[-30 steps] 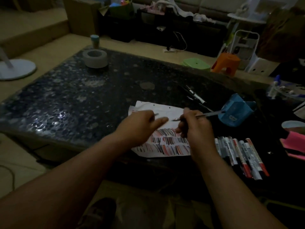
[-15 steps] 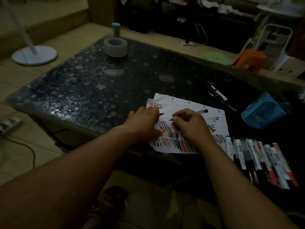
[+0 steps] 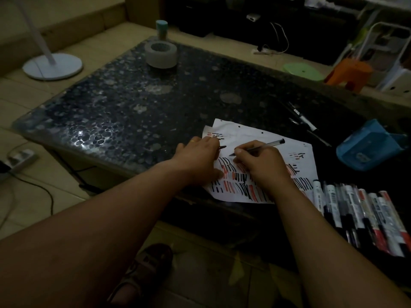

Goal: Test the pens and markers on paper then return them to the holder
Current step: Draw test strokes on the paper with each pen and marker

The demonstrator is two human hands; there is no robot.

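**A:** Reading from the left, what is each hand doing?

**B:** The left hand (image 3: 200,161) rests on the left edge of the white hole-punched paper sheet (image 3: 251,135), mid-frame on the dark speckled glass-topped bench (image 3: 124,112). Its fingers pinch what looks like a small dark pen cap (image 3: 222,147).

**A:** And the right?

**B:** The right hand (image 3: 260,163) grips a slim clear-barrelled ballpoint pen (image 3: 271,144) in a writing hold. The tip points down-left at a bare patch above the red and black strokes. I cannot tell whether it touches the paper.

**A:** How should the stroke be made?

**B:** Press the sheet flat with the left hand. Draw one short line on clean white, away from the old marks, so the ink reads plainly.

**A:** Then?

**B:** Cap it. The row of white-bodied markers (image 3: 360,210) lies at lower right. The blue box-shaped holder (image 3: 367,150) lies tipped over at right, apart from the paper, and likely needs steadying.
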